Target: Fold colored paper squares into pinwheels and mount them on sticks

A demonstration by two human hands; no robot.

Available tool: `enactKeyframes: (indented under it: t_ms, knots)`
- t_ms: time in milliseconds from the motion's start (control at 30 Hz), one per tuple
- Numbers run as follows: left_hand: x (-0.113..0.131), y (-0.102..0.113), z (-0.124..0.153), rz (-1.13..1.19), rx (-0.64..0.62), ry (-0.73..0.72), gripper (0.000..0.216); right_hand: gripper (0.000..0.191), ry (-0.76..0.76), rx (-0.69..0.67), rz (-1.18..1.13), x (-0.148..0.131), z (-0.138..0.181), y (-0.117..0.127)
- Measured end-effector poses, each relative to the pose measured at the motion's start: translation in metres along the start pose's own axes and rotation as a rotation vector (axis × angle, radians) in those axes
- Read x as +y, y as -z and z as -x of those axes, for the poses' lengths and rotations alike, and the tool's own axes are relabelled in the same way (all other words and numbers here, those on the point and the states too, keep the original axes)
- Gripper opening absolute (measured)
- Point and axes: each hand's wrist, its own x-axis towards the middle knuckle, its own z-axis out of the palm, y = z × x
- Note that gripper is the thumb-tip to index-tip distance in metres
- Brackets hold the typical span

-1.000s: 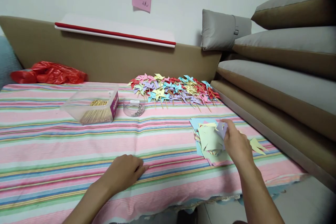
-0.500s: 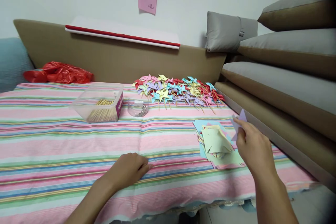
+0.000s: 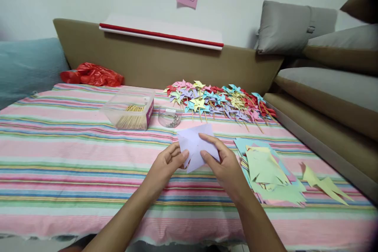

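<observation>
Between both hands is a square of lavender paper [image 3: 196, 143] with slits cut in from its corners, held up over the striped cloth. My left hand [image 3: 167, 163] pinches its lower left edge, thumb on top and fingers underneath. My right hand [image 3: 223, 161] grips the right side, with the index finger and thumb lying on the face of the sheet. To the right lies a stack of cut paper squares [image 3: 265, 169], pale green on top with blue and pink below. A separate pale yellow-green cut sheet [image 3: 323, 183] rests beyond the stack, its flaps raised.
Many finished paper pinwheels [image 3: 218, 102] on sticks lie at the back. A clear plastic box [image 3: 130, 108] holds wooden sticks, and beside it a round clear container [image 3: 169, 118] holds small metal pieces. A red plastic bag [image 3: 93, 75] sits back left; grey cushions [image 3: 330, 86] stack up on the right.
My right hand has brought the lavender sheet leftward from beside the stack to the middle. My left hand has risen from the cloth and taken hold of it. The view has shifted.
</observation>
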Motion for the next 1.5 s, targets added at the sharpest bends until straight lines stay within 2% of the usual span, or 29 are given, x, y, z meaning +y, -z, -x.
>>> enactKeyframes:
  t_ms: [100,200,367,467,700,967,1500]
  knots:
    - [-0.002,0.003,-0.001,0.105,0.087,0.029,0.047,0.041,-0.037,-0.130,0.032,0.009,-0.004,-0.013]
    - [-0.006,0.007,-0.001,0.153,0.174,0.068,0.041,0.041,-0.030,-0.202,0.096,0.013,-0.004,-0.017]
    - [-0.009,0.010,-0.001,0.231,0.333,0.038,0.041,0.043,0.148,-0.211,0.329,0.019,-0.001,-0.017]
    - [-0.010,0.010,-0.001,0.265,0.391,0.029,0.046,0.039,0.201,-0.190,0.390,0.025,-0.001,-0.018]
    - [-0.009,0.006,0.001,0.281,0.360,-0.020,0.048,0.012,0.246,0.014,0.307,0.025,-0.004,-0.030]
    - [-0.008,0.005,0.004,0.232,0.321,-0.048,0.037,0.020,0.055,0.083,0.006,0.025,-0.005,-0.040]
    - [-0.009,0.002,0.002,0.135,0.314,-0.067,0.027,0.017,0.030,0.138,-0.019,0.018,-0.003,-0.044]
